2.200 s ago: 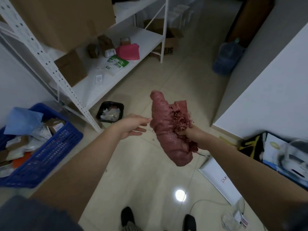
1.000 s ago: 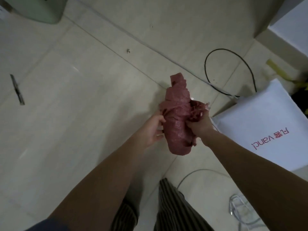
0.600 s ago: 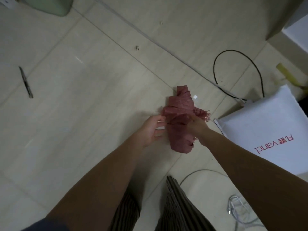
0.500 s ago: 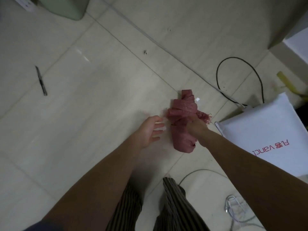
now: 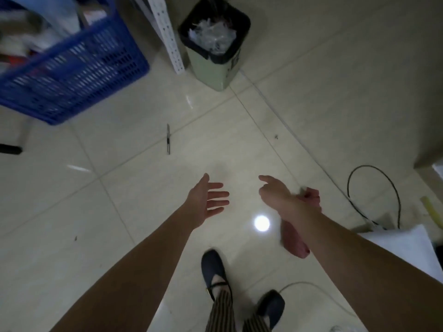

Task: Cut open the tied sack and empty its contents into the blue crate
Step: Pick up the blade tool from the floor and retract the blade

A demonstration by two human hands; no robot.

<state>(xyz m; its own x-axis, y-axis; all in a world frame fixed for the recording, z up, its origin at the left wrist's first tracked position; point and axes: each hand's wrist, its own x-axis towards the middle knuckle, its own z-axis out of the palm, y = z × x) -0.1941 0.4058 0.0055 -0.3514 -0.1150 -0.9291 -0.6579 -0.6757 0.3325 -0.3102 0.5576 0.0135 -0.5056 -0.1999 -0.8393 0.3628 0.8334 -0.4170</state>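
The crumpled red sack (image 5: 295, 243) is low by the floor beneath my right forearm, which hides its middle; a red fold (image 5: 311, 197) shows beyond my wrist. My right hand (image 5: 273, 190) hovers above it, loosely extended, holding nothing. My left hand (image 5: 208, 200) is held out with the palm turned inward and the fingers straight, also holding nothing. The blue crate (image 5: 79, 75) stands on the floor at the far left, with papers and packets inside. A slim knife (image 5: 168, 139) lies on the tiles between the crate and my hands.
A green bin (image 5: 217, 68) with a black liner stands beside a white shelf post (image 5: 165, 32). A black cable (image 5: 374, 195) loops on the floor at right, near a white bag (image 5: 405, 248). My feet (image 5: 213, 267) are below my hands.
My right hand has let go of the red sack, which now sits below my forearm. Both hands are apart and hold nothing. The view has swung up to take in the crate and bin.
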